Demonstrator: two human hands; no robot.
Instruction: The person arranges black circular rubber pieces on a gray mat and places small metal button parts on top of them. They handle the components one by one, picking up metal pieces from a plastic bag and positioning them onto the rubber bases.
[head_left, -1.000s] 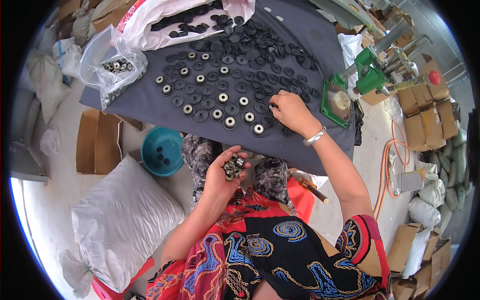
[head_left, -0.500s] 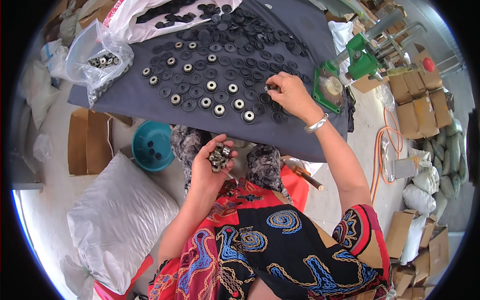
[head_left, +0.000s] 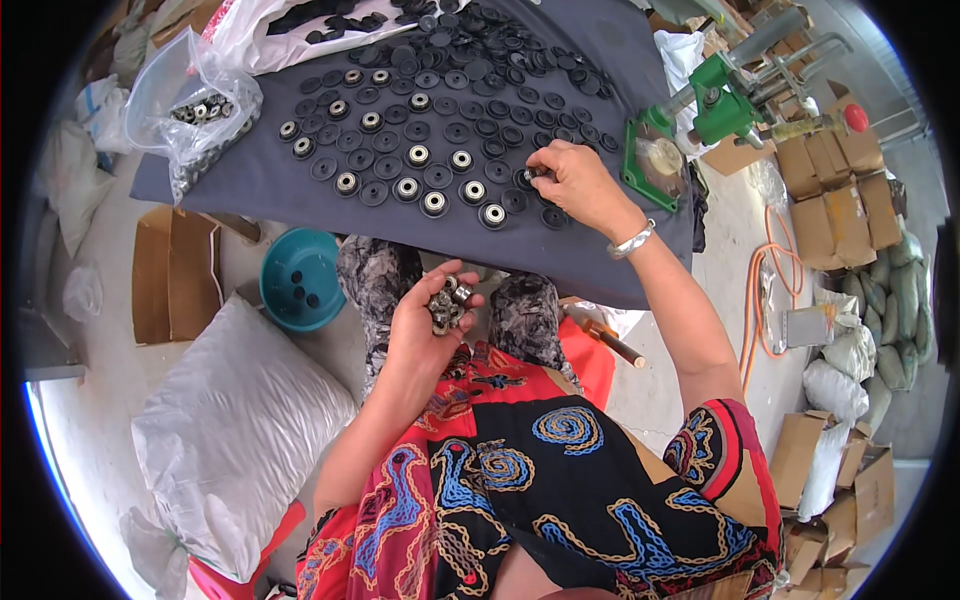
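Several shiny metal ball bearings [head_left: 449,304] lie in the cupped palm of my left hand [head_left: 420,318], below the table's near edge. Over the right part of the table, my right hand [head_left: 578,183] pinches a bearing [head_left: 536,173] at a black plastic wheel; its fingers partly hide both. Many black round wheels [head_left: 456,132] are spread on the dark cloth, piled more thickly toward the back. Some wheels on the left and in front carry a bearing in the centre, such as this seated bearing [head_left: 492,214] near the front edge.
A green hand press [head_left: 715,110] stands at the table's right. More bearings fill a clear plastic bag [head_left: 190,110] at the left edge. On the floor are a teal basin [head_left: 300,262], a white sack [head_left: 235,420], an open cardboard box [head_left: 172,275] and an orange hose [head_left: 752,300].
My right hand stays at nearly the same wheel, its fingertips slightly lower over it. The bearings in my left palm have shifted a little. The whole view has moved slightly.
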